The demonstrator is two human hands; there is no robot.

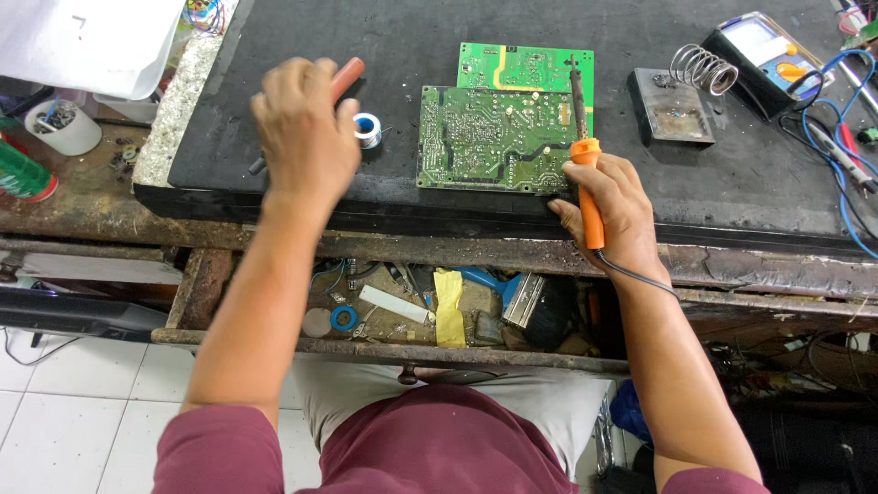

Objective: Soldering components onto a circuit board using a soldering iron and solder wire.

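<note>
on the black mat [274, 137] of the workbench, the left hand [306, 133] is at about 10 o'clock from the green circuit board [494, 137]. its fingers are closed around a reddish-brown tool [346, 78], whose end sticks out at 1 o'clock from the knuckles. a small spool of solder wire [368, 129] lies just beside this hand, between it and the board.

the right hand [611, 206] is at 4 o'clock of the board and holds tight the orange handle of a soldering iron [585, 165]. the iron points up to 12 o'clock, and its dark tip lies over the right edge of the board. a second green board [526, 66] lies partly under the first one, at 12 o'clock.

at 2 o'clock from the board stands a metal iron stand [672, 105] with a coil. a multimeter [759, 50] is further right. below the bench edge, an open drawer [197, 293] holds a brush [526, 302] and yellow tape [448, 306].
</note>
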